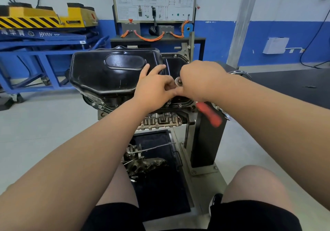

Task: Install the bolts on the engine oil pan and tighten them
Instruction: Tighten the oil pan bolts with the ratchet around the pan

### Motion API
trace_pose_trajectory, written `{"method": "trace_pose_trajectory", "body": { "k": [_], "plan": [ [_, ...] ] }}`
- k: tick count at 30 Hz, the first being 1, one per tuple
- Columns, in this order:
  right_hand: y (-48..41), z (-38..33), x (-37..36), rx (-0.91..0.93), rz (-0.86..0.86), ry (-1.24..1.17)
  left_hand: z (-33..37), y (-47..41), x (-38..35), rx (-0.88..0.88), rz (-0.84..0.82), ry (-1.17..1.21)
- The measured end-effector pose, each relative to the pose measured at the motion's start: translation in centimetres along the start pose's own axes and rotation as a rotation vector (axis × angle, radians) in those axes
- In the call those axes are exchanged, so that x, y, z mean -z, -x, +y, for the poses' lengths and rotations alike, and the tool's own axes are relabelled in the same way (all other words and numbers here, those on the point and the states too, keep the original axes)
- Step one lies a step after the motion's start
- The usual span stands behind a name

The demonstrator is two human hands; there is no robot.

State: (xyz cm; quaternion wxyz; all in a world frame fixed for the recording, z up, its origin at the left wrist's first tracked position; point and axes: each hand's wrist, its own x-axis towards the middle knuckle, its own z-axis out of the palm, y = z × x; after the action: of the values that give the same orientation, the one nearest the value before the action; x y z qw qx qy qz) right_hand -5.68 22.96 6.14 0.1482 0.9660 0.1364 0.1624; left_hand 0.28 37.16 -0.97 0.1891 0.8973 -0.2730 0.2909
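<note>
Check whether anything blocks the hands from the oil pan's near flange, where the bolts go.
Nothing visible does. The left hand and right hand are both at the oil pan flange, with the ratchet head between them. Any bolt under it is hidden by fingers.

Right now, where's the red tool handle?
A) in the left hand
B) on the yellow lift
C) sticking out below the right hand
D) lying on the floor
C: the red handle sticks out below the right hand, which grips it at the near edge of the black pan.
</note>
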Motion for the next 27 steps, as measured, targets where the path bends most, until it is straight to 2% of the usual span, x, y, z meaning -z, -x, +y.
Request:
{"method": "trace_pose_trajectory", "body": {
  "k": [3, 6, 13, 19, 21, 24, 27],
  "plan": [
    [0.1, -0.2, 0.6, 0.112, -0.044, 0.151, -0.2, 0.2, 0.4, -0.048, -0.058, -0.006],
    [0.1, -0.2, 0.8, 0.135, 0.004, 0.21, -0.3, 0.2, 0.5, -0.059, -0.072, -0.016],
    [0.2, -0.5, -0.8, -0.091, -0.047, -0.05, 0.0, -0.1, 0.0, -0.023, -0.051, -0.082],
    [-0.1, 0.0, 0.7, 0.115, -0.037, 0.156, -0.3, 0.0, 0.3, -0.046, -0.092, -0.041],
    [-0.1, -0.3, 0.6, 0.133, -0.013, 0.189, -0.3, 0.0, 0.3, -0.041, -0.097, -0.05],
    [0.1, -0.7, 0.0, 0.064, 0.055, 0.117, 0.0, -0.1, 0.2, -0.017, -0.117, -0.112],
    [0.2, -1.1, -0.5, -0.064, -0.011, -0.008, 0.1, -0.3, 0.1, -0.013, -0.178, -0.196]
  ]
}}
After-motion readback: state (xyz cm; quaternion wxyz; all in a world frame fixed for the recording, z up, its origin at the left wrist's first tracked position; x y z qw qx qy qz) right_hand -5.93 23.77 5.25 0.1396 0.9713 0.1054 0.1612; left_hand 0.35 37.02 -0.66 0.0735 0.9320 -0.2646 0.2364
